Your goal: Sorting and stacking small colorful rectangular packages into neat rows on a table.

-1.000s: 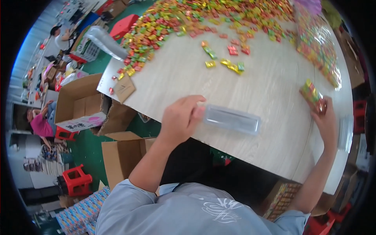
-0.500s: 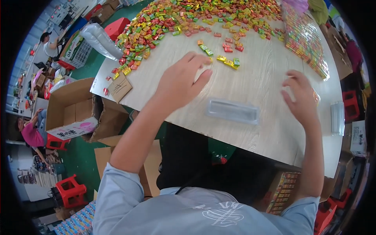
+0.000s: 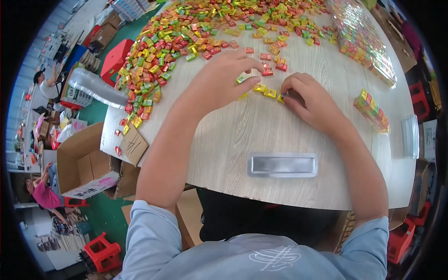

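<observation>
My left hand [image 3: 219, 80] hovers over the table with thumb and fingers apart, holding nothing I can see. Below its fingertips lie a few small wrapped candies, partly covered by the hand. A short row of yellow wrapped candies [image 3: 269, 93] runs from there to my right hand [image 3: 310, 100]. The right fingers and thumb are curled around the row's right end, on a candy mostly hidden by them. An empty clear plastic tray [image 3: 283, 165] lies near the table's front edge. To the right stands a filled pack of candies [image 3: 372, 111].
A large heap of wrapped candies [image 3: 186, 42] covers the far and left table [image 3: 224, 154]. Wrapped rows of packs [image 3: 361, 42] lie at the far right. Clear trays [image 3: 410, 136] sit at the right edge. A cardboard box [image 3: 86, 163] stands off the left edge.
My right hand has moved left from the table's right side to the candy row, uncovering the filled pack. My left hand has stayed near the row's left end. The view has shifted.
</observation>
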### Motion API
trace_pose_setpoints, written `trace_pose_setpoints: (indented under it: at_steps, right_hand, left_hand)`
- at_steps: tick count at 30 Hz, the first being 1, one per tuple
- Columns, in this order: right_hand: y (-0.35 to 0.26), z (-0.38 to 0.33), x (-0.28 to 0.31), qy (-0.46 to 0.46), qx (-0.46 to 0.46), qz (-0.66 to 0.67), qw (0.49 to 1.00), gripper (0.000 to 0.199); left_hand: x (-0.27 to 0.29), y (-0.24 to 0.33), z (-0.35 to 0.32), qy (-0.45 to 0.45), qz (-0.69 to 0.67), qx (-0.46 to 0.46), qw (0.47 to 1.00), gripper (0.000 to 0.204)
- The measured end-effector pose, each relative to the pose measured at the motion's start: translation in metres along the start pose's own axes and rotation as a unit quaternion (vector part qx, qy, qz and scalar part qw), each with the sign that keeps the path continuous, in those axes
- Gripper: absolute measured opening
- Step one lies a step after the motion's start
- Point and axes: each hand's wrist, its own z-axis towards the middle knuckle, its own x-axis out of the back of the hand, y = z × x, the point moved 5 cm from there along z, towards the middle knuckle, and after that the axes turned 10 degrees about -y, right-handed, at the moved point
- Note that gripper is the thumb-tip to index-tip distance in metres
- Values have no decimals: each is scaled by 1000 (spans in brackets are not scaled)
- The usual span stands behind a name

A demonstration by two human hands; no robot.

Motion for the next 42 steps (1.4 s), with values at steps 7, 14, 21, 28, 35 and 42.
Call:
trace_pose_setpoints:
  at_steps: [7, 14, 21, 28, 35, 42]
  right_hand:
    - [4, -2, 2, -6, -61, 38, 997, 18]
    - [-9, -11, 5, -16, 14, -108, 994, 21]
    - [-7, -9, -7, -14, -50, -9, 999, 25]
    - [-8, -7, -9, 11, -15, -31, 999, 36]
    - [-3, -5, -14, 3, -7, -33, 999, 35]
    - [-2, -5, -13, -7, -18, -21, 1000, 34]
  left_hand:
    - [-19, -2, -1, -62, -6, 13, 998, 16]
    - [-13, -1, -3, -106, -14, 16, 994, 8]
    - [-20, -2, -1, -97, -23, -5, 995, 17]
    - [-27, 12, 4, -86, -14, -25, 996, 35]
    - [-37, 5, 6, -87, -59, 38, 994, 34]
    - [-32, 11, 5, -119, -28, -8, 993, 23]
